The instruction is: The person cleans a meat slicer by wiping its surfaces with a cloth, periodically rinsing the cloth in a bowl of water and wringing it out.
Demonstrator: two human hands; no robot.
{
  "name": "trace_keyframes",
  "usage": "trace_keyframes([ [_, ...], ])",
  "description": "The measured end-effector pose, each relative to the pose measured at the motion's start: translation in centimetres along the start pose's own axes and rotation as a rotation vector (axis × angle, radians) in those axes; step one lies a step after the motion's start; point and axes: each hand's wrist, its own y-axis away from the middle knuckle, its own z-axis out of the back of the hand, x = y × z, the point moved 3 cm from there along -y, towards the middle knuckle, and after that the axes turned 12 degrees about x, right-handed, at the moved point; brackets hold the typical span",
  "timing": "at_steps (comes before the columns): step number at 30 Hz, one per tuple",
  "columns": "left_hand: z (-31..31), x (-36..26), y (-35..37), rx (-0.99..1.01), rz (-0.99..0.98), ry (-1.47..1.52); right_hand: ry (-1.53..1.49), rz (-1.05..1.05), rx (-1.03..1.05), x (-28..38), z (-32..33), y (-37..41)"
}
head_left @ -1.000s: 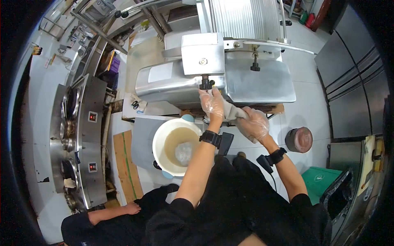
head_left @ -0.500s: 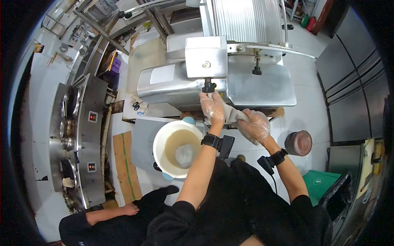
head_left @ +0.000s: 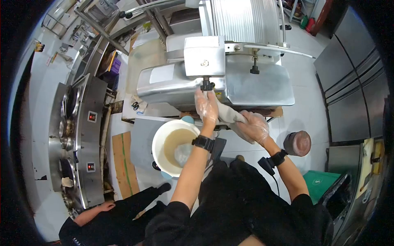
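Observation:
My left hand (head_left: 207,107), in a clear plastic glove, presses a damp grey-white cloth (head_left: 227,113) against the front of a metal slicing machine (head_left: 168,84), just below a black knob (head_left: 207,85). Its fingers close on the cloth's upper end, partly hidden from me. My right hand (head_left: 255,127), gloved too, grips the other end lower and to the right, below the machine's flat metal plate (head_left: 260,88). Between both hands the cloth hangs in a loose twist.
A white bucket (head_left: 156,153) of cloudy water, with a pale lump in it, stands left of my legs. Another person (head_left: 119,213) is at lower left, beside the stoves (head_left: 88,139). A brown pot (head_left: 297,143) sits on the floor at right, near a green bin (head_left: 322,184).
My left hand has shifted slightly left, and more cloth now shows between my hands. The other person has moved to the left, away from me.

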Motion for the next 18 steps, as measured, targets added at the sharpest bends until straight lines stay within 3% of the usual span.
trace_keyframes([
  [1, 0.1, -1.2, -1.0, 0.105, 0.054, 0.007, -0.036, 0.000, -0.009, 0.8, 0.6, -0.4],
  [2, -0.5, -1.5, -1.7, -0.075, -0.114, -0.047, -0.071, 0.007, -0.006, 1.3, 1.1, -0.8],
  [4, -1.2, -3.0, -2.8, -0.028, -0.099, -0.285, -0.062, -0.019, -0.022, 1.5, 1.8, -0.9],
  [5, -1.7, -3.1, -2.7, 0.095, 0.031, -0.495, -0.049, -0.044, -0.030, 1.5, 1.9, -0.9],
  [7, -2.8, -2.7, -2.0, 0.170, -0.096, -0.522, -0.013, -0.046, -0.011, 0.7, 1.6, -0.5],
  [11, -2.9, -1.5, 0.2, 0.159, -0.281, -0.363, 0.024, -0.074, 0.048, -0.4, 0.4, 0.7],
  [12, -2.2, -1.6, 0.6, 0.182, -0.276, -0.228, -0.006, -0.059, 0.040, -0.6, 0.1, 1.0],
  [14, -2.3, 0.2, 0.0, 0.052, -0.023, -0.079, -0.024, -0.094, 0.022, -0.8, 0.0, 0.9],
  [17, -1.4, -3.0, -0.9, -0.047, -0.178, -0.139, -0.045, -0.113, -0.032, -0.4, 0.7, 0.9],
  [18, -2.0, -3.0, -1.3, -0.018, -0.042, -0.116, -0.046, -0.088, -0.081, -0.2, 1.4, 0.6],
])
